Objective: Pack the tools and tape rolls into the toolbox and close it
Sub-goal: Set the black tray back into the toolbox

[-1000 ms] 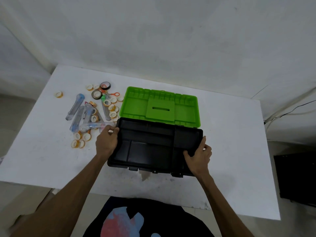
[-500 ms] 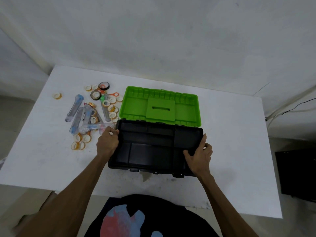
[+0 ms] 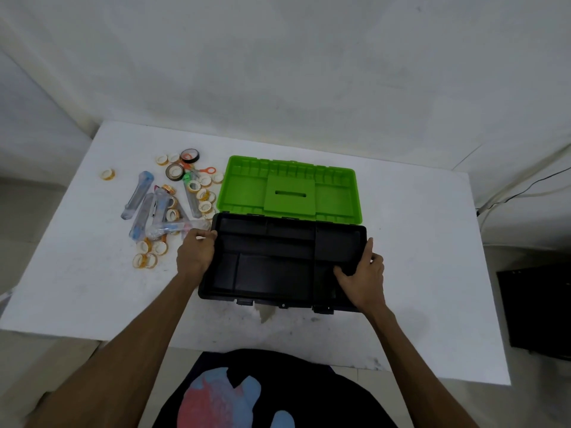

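A black toolbox [image 3: 278,267] lies open on the white table [image 3: 417,242], its green lid [image 3: 290,189] folded flat behind it. A black inner tray with several compartments fills the box top. My left hand [image 3: 194,254] grips the tray's left edge. My right hand [image 3: 361,273] grips its right edge, thumb inside the tray. Left of the box lies a heap of clear-handled tools [image 3: 145,205], several small yellow tape rolls [image 3: 148,257], two dark tape rolls [image 3: 174,172] and orange-handled scissors [image 3: 204,170].
One yellow tape roll [image 3: 107,173] lies apart at the far left. A white wall stands right behind the table. A black object [image 3: 537,307] sits on the floor to the right, with a cable [image 3: 525,188] along the wall.
Both hands hold the same grip on the tray edges. The view has shifted slightly; the box and the loose items have not moved.
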